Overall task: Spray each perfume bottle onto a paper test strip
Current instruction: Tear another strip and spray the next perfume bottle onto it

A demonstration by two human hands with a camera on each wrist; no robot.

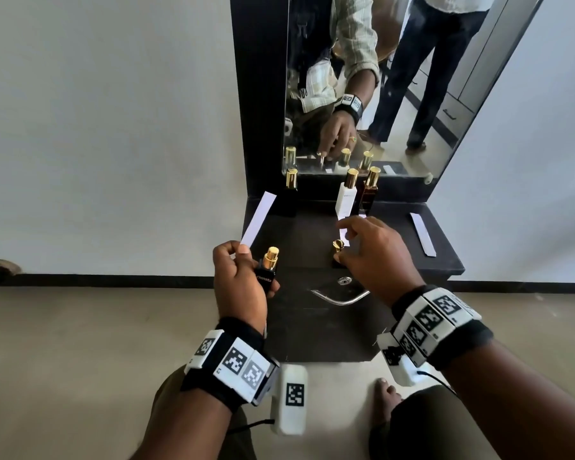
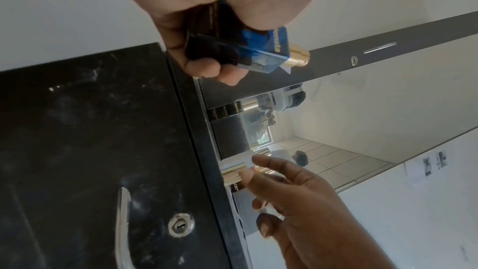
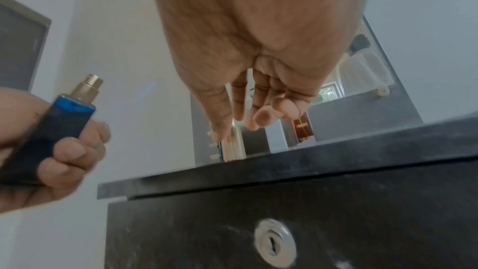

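- head view: we see the left hand (image 1: 238, 280) raised in front of the dark worktop (image 1: 445, 247), its grip doing two jobs at once. thumb and forefinger pinch the lower end of a white paper test strip (image 1: 259, 218), which slants up and away; the remaining fingers curl round a dark blue perfume bottle (image 1: 267, 273).
- that bottle is uncapped, its gold spray nozzle (image 1: 272, 255) bare and pointing up, close to the lower end of the strip.
- left wrist view: we confirm fingers wrapped round the blue bottle (image 2: 258, 52), nozzle clear of the hand.
- right hand (image 1: 375, 250) reaches over the near part of the worktop. its fingers are loosely spread and bent, with the thumb and forefinger tips at a small gold-topped object (image 1: 338, 247) standing near the front edge; we cannot tell whether they grip it or merely touch it.
- right wrist view: fingers (image 3: 261, 118) hang down relaxed, tips blurred; no closed hold is visible.
- a second white strip (image 1: 344, 232) lies on the worktop, partly under the right hand; a third strip (image 1: 422, 234) lies well apart at the right end.
- three capped bottles stand at the back by the mirror (image 1: 412, 94): a black bottle (image 1: 291, 194) at the left, a white bottle (image 1: 346, 197) and an amber bottle (image 1: 368, 190) just beside each other.
- below the worktop edge: a drawer lock (image 1: 345, 280) and a curved metal handle (image 1: 341, 297).
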